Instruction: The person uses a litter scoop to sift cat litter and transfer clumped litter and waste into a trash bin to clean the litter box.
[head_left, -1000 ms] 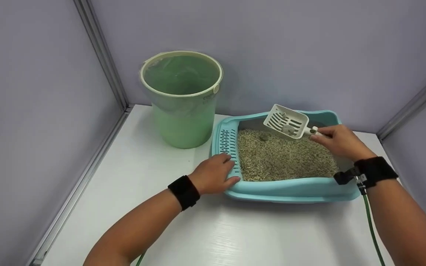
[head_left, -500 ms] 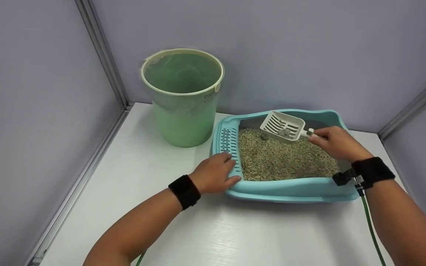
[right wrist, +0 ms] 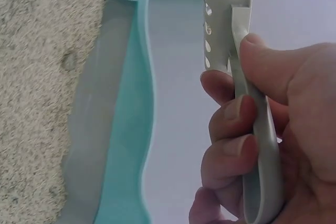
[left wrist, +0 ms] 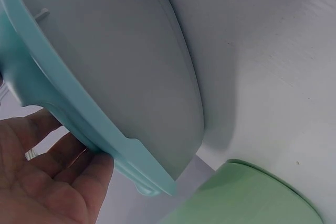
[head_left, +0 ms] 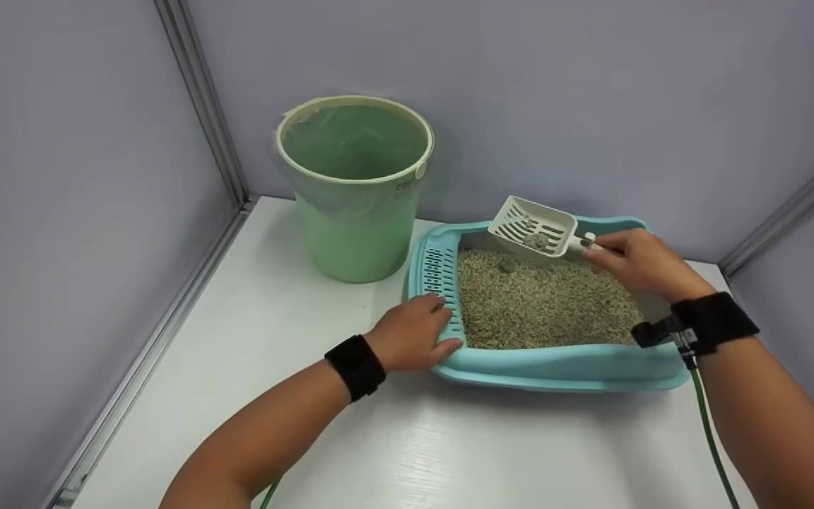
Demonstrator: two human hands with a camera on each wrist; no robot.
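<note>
With the left hand [head_left: 410, 331] lying open-fingered on the turquoise plastic litter tray [head_left: 555, 364], the right hand [head_left: 633, 263] is gripping a white slotted plastic scoop [head_left: 533, 226] carrying a grey clump above the litter, not yet emptied into the green plastic bucket [head_left: 355, 185] at ten o'clock.

A bucket [head_left: 355, 185] is placed in the upper centre-left of the frame, with a litter tray [head_left: 541, 367] just right of it. Litter [head_left: 541, 304] is held in the tray.
</note>
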